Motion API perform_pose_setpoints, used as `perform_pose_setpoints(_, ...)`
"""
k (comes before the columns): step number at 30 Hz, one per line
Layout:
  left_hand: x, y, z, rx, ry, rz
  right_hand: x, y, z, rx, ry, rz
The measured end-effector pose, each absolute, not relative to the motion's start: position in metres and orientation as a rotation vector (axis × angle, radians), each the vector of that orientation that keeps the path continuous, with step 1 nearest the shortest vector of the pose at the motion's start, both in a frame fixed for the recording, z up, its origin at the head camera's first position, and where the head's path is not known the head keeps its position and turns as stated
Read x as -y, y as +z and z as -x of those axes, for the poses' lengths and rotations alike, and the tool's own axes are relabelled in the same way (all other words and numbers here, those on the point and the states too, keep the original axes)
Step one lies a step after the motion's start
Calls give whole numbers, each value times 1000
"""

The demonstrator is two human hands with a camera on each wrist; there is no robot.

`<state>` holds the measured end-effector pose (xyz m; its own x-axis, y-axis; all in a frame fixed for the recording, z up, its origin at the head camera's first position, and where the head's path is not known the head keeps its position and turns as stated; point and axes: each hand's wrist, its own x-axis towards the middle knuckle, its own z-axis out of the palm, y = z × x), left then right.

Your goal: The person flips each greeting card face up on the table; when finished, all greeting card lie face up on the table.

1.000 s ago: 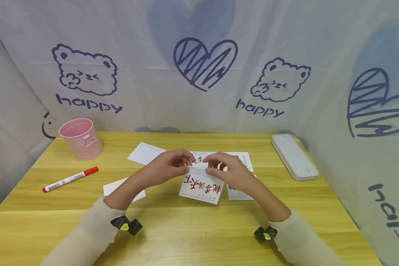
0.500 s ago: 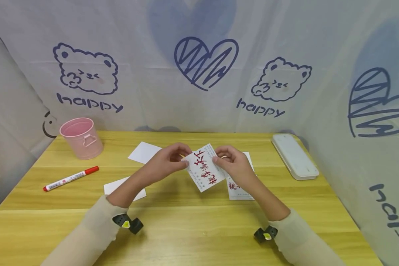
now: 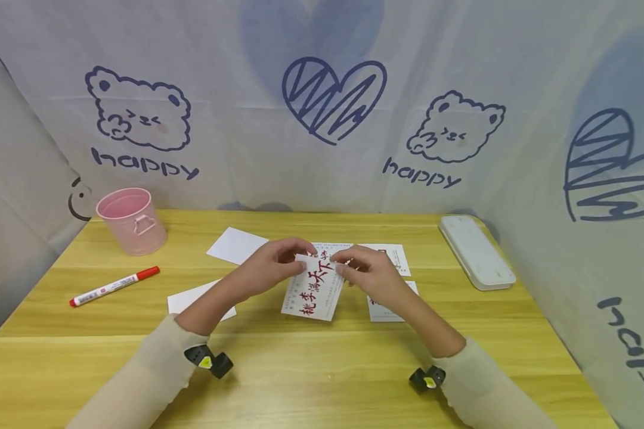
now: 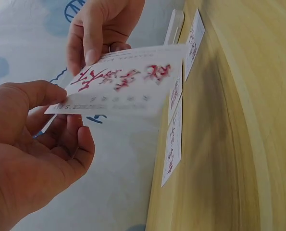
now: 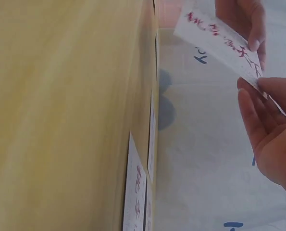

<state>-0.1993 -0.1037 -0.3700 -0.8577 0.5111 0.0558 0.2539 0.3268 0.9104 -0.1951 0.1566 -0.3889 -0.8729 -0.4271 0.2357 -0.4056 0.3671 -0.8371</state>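
Note:
A white card (image 3: 313,289) printed with red Chinese characters is held tilted above the table between both hands. My left hand (image 3: 271,268) pinches its upper left corner, thumb on the printed face. At the upper right corner, my right hand (image 3: 372,274) pinches it between thumb and fingers, as the right wrist view also shows. Behind the hands, printed cards (image 3: 398,255) lie on the table, partly covered by my fingers. One more printed card (image 3: 389,311) lies just in front of them, by my right wrist. In the left wrist view the held card (image 4: 128,82) stands well off the tabletop.
Two blank white cards, a far card (image 3: 236,244) and a near card (image 3: 190,298), lie on the left. A red-capped marker (image 3: 115,287) and a pink bucket (image 3: 134,223) are farther left. A white case (image 3: 476,253) lies at the right edge, before a patterned cloth (image 3: 327,173).
The card has been turned between the fingers, its characters swinging round to slant up to the right. Both hands stay in about the same place.

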Motion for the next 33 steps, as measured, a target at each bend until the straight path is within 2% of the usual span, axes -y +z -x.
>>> perform_pose_setpoints(11, 106, -369, 202, -2368, 1786, -543, -155, -388, 196, -2475, -2104, 466)
perform_pose_setpoints(24, 114, -372, 202, -2384, 1563, -630, -156, -387, 193, -2622, -1594, 590)
perform_pose_setpoints(33, 111, -401, 216, -2351, 1522, -594, -175, -407, 195, -2687, -1418, 404)
